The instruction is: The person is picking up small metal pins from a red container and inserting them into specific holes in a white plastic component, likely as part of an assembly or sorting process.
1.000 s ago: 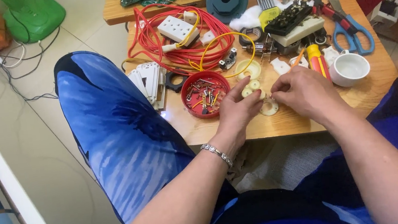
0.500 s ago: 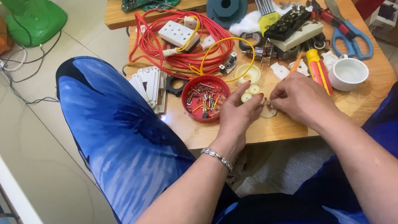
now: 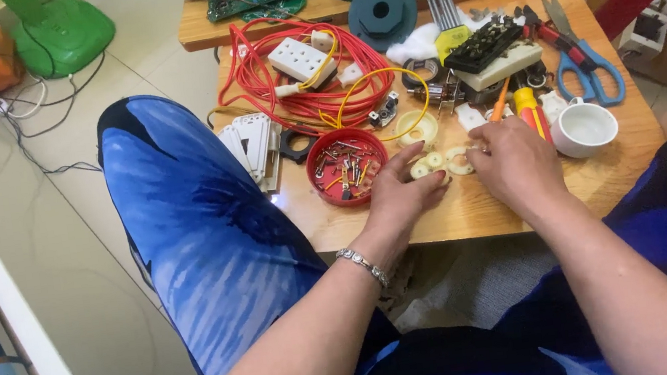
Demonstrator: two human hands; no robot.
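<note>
Several small cream plastic pieces lie on the low wooden table, near its front edge. My left hand rests on the table right beside them, fingers loosely curled, thumb stretched toward a red round lid full of small screws and metal bits. My right hand is on the other side, its fingertips pinching a cream ring-shaped piece. What lies under either palm is hidden.
A coiled orange cable with a white socket block lies behind the lid. To the right are a white cup, blue-handled scissors, yellow and orange screwdrivers. My blue-clad knee is left of the table.
My hands, pressed together at the table's front edge before, have drawn slightly apart and shifted toward the cream pieces. The left thumb now points at the red lid.
</note>
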